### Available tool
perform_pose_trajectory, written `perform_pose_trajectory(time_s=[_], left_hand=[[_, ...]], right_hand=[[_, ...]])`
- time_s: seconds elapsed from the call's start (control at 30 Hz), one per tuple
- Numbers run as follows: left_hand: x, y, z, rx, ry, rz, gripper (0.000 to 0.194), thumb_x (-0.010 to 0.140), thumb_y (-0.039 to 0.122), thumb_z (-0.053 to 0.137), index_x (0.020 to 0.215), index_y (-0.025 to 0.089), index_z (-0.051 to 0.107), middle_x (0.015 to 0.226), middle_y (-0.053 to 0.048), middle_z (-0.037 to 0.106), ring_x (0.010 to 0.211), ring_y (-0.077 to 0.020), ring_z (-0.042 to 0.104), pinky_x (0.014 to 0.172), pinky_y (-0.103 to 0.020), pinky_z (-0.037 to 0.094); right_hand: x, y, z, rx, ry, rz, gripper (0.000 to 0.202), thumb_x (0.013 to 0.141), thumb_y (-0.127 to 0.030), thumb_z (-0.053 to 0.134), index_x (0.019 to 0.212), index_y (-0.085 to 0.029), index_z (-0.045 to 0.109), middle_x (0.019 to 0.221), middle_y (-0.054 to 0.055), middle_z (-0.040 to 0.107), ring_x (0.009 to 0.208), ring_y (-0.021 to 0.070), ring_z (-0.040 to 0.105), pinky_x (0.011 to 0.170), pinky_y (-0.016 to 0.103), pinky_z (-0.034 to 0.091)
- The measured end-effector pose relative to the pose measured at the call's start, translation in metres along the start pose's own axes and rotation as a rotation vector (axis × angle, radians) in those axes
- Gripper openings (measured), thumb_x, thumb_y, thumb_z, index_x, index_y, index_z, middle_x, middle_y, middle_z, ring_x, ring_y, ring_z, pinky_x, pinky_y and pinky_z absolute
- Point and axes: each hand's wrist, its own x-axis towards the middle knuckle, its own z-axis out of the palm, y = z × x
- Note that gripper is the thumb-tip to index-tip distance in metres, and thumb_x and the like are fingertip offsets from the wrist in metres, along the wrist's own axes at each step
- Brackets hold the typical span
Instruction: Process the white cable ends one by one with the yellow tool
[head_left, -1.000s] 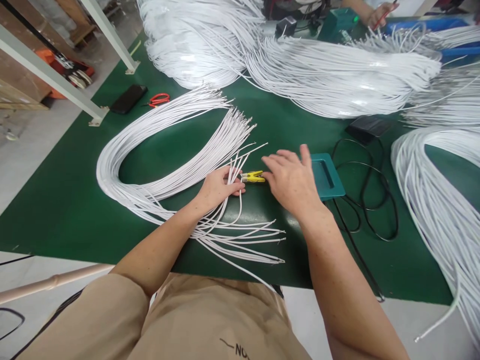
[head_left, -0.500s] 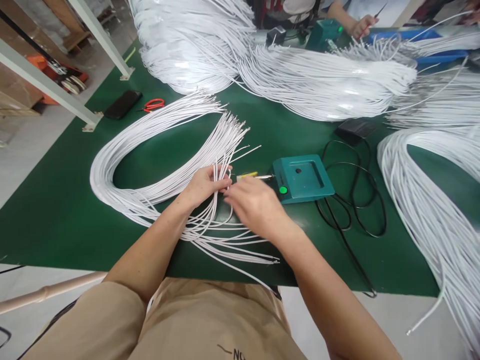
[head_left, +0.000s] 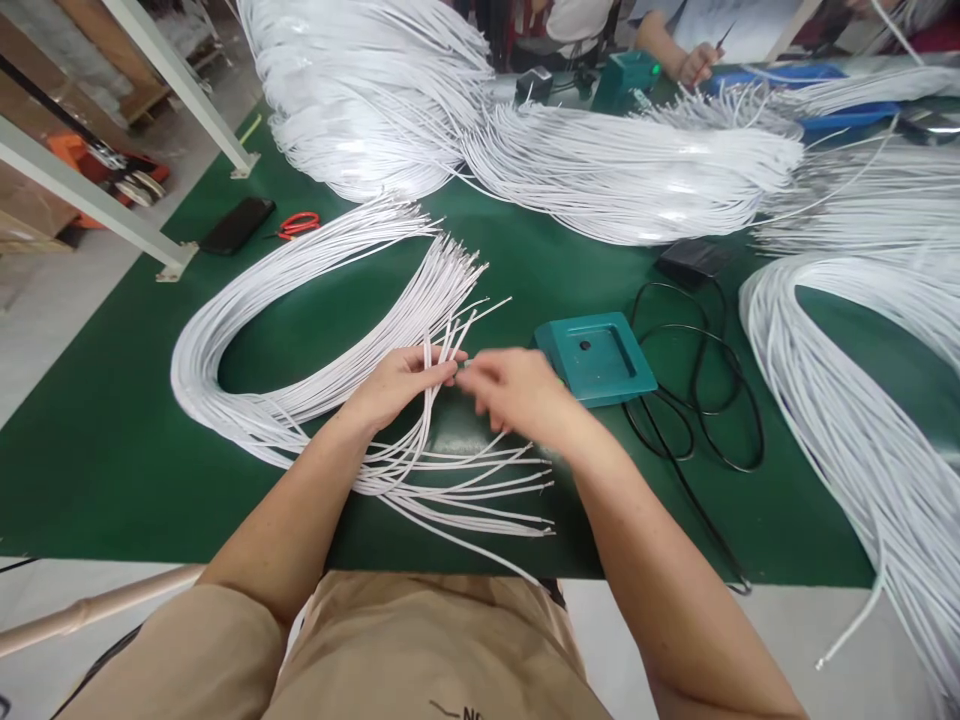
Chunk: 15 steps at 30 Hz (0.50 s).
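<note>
My left hand [head_left: 405,382] pinches a few white cables near their ends, at the right side of a looped bundle of white cables [head_left: 196,345]. Close beside its fingertips is my right hand [head_left: 514,395], fingers curled and blurred; whatever lies between them is too small to make out. A teal device [head_left: 604,360] with a recessed top stands just right of my right hand, which partly covers its left side. Below both hands, loose cable ends [head_left: 480,490] fan out toward the right on the green table [head_left: 112,450].
Large white cable bundles [head_left: 637,180] lie along the back, and another [head_left: 817,400] at the right. A black cord [head_left: 705,400] coils beside the device. Red-handled scissors [head_left: 300,225] and a dark case [head_left: 238,226] lie back left. Across the table, a person's hand [head_left: 699,65] holds a thin tool.
My right hand has shifted slightly, and one cable that curved up to my hands now lies lower, among the loose ends. The whole view has shifted slightly.
</note>
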Motion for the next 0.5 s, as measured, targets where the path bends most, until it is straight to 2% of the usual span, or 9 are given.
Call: perform_pose_trajectory(time_s=[0.03, 0.07, 0.1, 0.17, 0.27, 0.37, 0.5], left_hand=[[-0.001, 0.001, 0.000, 0.009, -0.009, 0.006, 0.039, 0.071, 0.039, 0.076, 0.103, 0.017, 0.071, 0.079, -0.002, 0.068, 0.074, -0.0129, 0.061, 0.076, -0.026, 0.045], [-0.001, 0.001, 0.001, 0.017, -0.017, 0.009, 0.041, 0.069, 0.038, 0.078, 0.104, 0.017, 0.070, 0.079, -0.002, 0.069, 0.075, -0.0140, 0.063, 0.076, -0.027, 0.046], [-0.002, 0.002, 0.001, 0.024, -0.028, 0.007, 0.044, 0.068, 0.037, 0.079, 0.105, 0.017, 0.069, 0.079, -0.002, 0.069, 0.075, -0.0150, 0.064, 0.076, -0.028, 0.047], [-0.002, 0.002, 0.003, 0.018, -0.037, 0.008, 0.045, 0.066, 0.035, 0.080, 0.105, 0.018, 0.067, 0.079, -0.002, 0.069, 0.075, -0.0166, 0.066, 0.074, -0.029, 0.048], [-0.002, 0.002, 0.006, -0.050, 0.005, 0.061, 0.034, 0.070, 0.036, 0.077, 0.096, 0.017, 0.064, 0.085, -0.002, 0.069, 0.081, -0.0169, 0.067, 0.073, -0.027, 0.049], [0.000, 0.000, 0.009, -0.107, 0.063, 0.137, 0.028, 0.072, 0.033, 0.075, 0.088, 0.017, 0.058, 0.091, -0.001, 0.068, 0.081, -0.0135, 0.066, 0.071, -0.024, 0.048], [0.003, -0.005, 0.010, -0.085, 0.134, 0.179, 0.028, 0.069, 0.029, 0.077, 0.082, 0.016, 0.056, 0.077, 0.003, 0.063, 0.068, -0.0090, 0.059, 0.063, -0.021, 0.045]], right_hand=[[0.008, 0.003, -0.007, 0.098, 0.165, 0.047, 0.022, 0.088, -0.033, 0.050, 0.082, -0.016, 0.063, 0.058, -0.002, 0.061, 0.039, 0.0083, 0.052, 0.043, 0.021, 0.039], [0.015, 0.007, -0.011, 0.183, 0.270, 0.061, 0.019, 0.085, -0.035, 0.054, 0.085, -0.017, 0.062, 0.057, -0.003, 0.059, 0.038, 0.0084, 0.051, 0.040, 0.021, 0.039], [0.021, 0.011, -0.013, 0.271, 0.320, 0.047, 0.018, 0.082, -0.034, 0.059, 0.084, -0.017, 0.061, 0.055, -0.004, 0.058, 0.038, 0.0082, 0.050, 0.039, 0.020, 0.039], [0.030, 0.017, -0.009, 0.450, 0.327, -0.023, 0.016, 0.078, -0.031, 0.063, 0.076, -0.017, 0.059, 0.052, -0.006, 0.054, 0.039, 0.0070, 0.048, 0.039, 0.019, 0.039], [0.032, 0.021, 0.004, 0.634, 0.305, -0.104, 0.017, 0.076, -0.031, 0.065, 0.070, -0.016, 0.058, 0.049, -0.007, 0.050, 0.041, 0.0058, 0.045, 0.041, 0.018, 0.039], [0.031, 0.022, 0.017, 0.684, 0.265, -0.133, 0.021, 0.075, -0.035, 0.067, 0.071, -0.015, 0.060, 0.052, -0.006, 0.053, 0.043, 0.0062, 0.045, 0.042, 0.019, 0.040], [0.031, 0.022, 0.027, 0.626, 0.262, -0.165, 0.023, 0.077, -0.039, 0.065, 0.075, -0.016, 0.063, 0.060, -0.003, 0.058, 0.047, 0.0069, 0.047, 0.045, 0.020, 0.041]])
